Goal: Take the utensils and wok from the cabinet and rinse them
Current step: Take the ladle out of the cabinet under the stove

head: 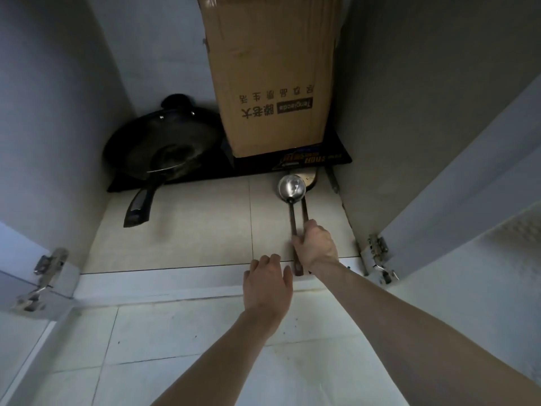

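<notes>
Barely begun: our right hand (317,246) has its fingers clamped on the ladle (292,187) and spatula (305,212) handles at 5 o'clock, left hand (268,284) relaxed, fingers apart. The wok (164,148) waits on the cabinet floor (205,227) at 10 o'clock; rinsing, we judge, remains.

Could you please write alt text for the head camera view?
A person's right hand grips the handles of a metal ladle and a spatula on the floor of an open cabinet, while the left hand hovers open at the cabinet's edge. A black wok sits back left, beside a cardboard box.
</notes>
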The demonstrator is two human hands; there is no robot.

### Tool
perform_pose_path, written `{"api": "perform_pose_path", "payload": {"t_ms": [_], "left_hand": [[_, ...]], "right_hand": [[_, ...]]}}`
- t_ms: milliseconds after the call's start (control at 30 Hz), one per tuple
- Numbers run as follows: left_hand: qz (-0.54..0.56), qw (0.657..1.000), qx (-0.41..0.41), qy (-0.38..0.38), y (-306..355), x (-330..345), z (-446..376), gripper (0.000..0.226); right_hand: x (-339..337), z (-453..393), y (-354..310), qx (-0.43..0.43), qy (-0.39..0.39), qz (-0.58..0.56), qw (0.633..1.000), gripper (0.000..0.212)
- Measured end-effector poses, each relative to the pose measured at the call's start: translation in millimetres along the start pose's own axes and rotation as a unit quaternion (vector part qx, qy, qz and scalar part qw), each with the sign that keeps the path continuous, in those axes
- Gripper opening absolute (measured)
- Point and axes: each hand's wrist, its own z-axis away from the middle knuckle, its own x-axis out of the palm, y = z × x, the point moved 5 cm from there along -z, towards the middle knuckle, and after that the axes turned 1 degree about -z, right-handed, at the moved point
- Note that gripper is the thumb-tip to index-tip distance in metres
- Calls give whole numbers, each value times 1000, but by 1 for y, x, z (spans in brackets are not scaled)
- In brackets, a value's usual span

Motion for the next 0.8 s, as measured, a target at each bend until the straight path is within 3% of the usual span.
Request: {"api": "perform_pose_path", "payload": {"t_ms": [233, 500, 800], "left_hand": [[35, 999, -26, 18, 14, 31, -27, 36], [50, 995, -54, 64, 23, 50, -38, 22], [105, 989, -97, 33, 12, 44, -39, 16]], "right_hand": [[3, -32, 8, 15, -12, -7, 1000, 10], [29, -51, 12, 7, -39, 32, 999, 20], [39, -52, 5, -11, -23, 64, 998, 19]]}}
